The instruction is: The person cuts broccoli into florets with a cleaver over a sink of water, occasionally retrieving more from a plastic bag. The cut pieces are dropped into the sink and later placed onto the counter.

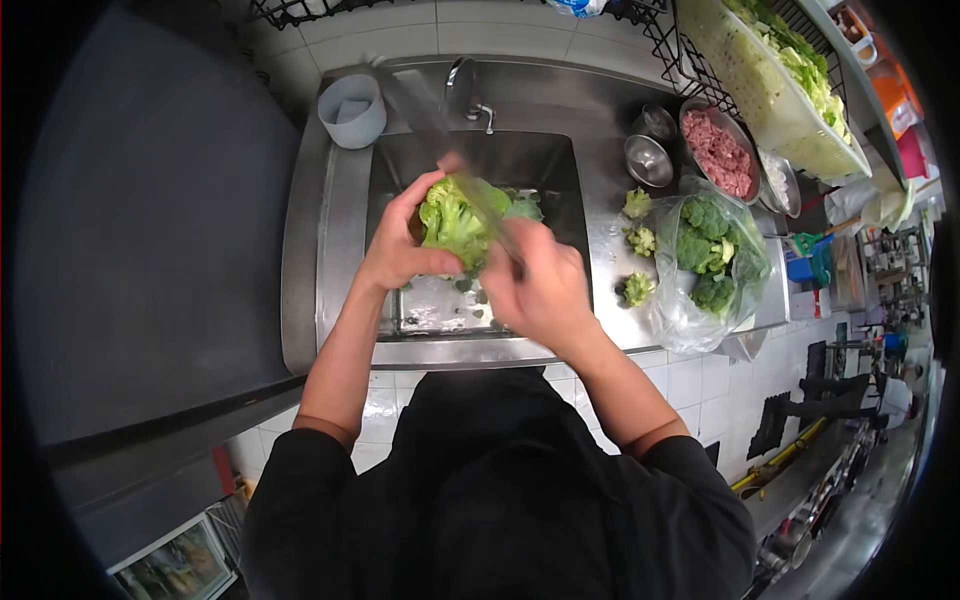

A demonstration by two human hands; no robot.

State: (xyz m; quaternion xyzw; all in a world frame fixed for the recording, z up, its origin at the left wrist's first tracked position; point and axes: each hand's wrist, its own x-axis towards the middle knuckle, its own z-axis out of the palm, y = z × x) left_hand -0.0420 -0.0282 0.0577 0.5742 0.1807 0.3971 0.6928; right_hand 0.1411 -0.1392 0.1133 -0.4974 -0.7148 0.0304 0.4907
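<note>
One camera rides on the person's head, looking forward and steeply down over the chest. The black shirt (500, 490) fills 6 o'clock, close below the lens; forearms come in from 5 and 7. The left hand (402, 243) and right hand (545, 285) work near the middle, close enough to see well, over the sink (450, 352). The tap (480, 109) stands at 12, with wall tiles (520, 40) beyond. It's a wide, bulging lens, black at the corners: a dark panel (170, 230) takes up 9 o'clock, a basket (765, 95) leans in at 2, and the room stretches away, small and sideways, at 3.
</note>
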